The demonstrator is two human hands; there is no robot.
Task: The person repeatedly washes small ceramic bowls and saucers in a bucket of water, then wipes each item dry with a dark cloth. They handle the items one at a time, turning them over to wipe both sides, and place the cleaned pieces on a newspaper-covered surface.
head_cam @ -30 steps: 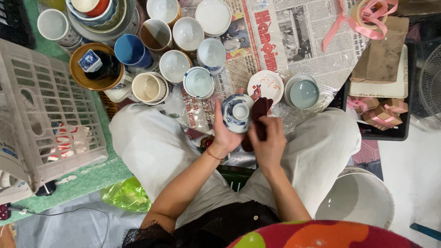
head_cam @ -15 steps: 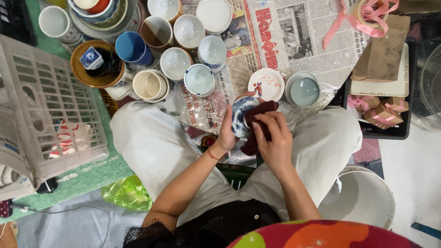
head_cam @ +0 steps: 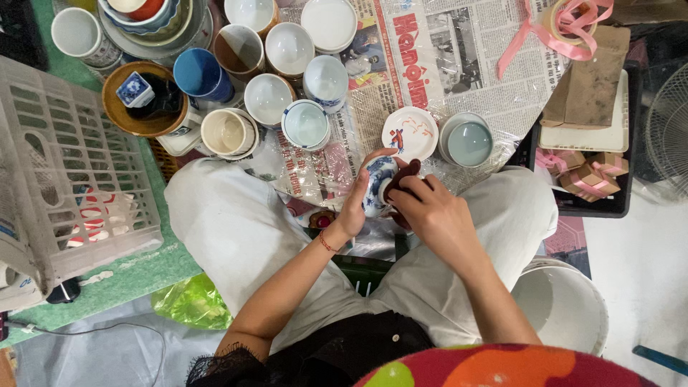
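I sit cross-legged on the floor with a small blue-and-white ceramic cup [head_cam: 375,185] held on its side in my left hand [head_cam: 356,202]. My right hand [head_cam: 428,212] presses a dark red cloth [head_cam: 401,179] against the cup's open side. Both hands meet just above my knees, over crinkled clear plastic. A small white dish with red fish painting [head_cam: 409,133] lies right beyond the cup, and a pale blue-green bowl [head_cam: 467,141] sits beside it.
Several cups and bowls [head_cam: 269,97] crowd a newspaper sheet [head_cam: 444,50] ahead. A white plastic basket [head_cam: 61,179] lies to the left, a white bucket [head_cam: 562,304] at lower right, a black tray with pink-ribboned boxes [head_cam: 588,175] to the right, a green bag [head_cam: 190,304] below my left knee.
The cup went from upright with its mouth toward me to tipped on its side. My right hand moved over it with the cloth and now covers most of it.
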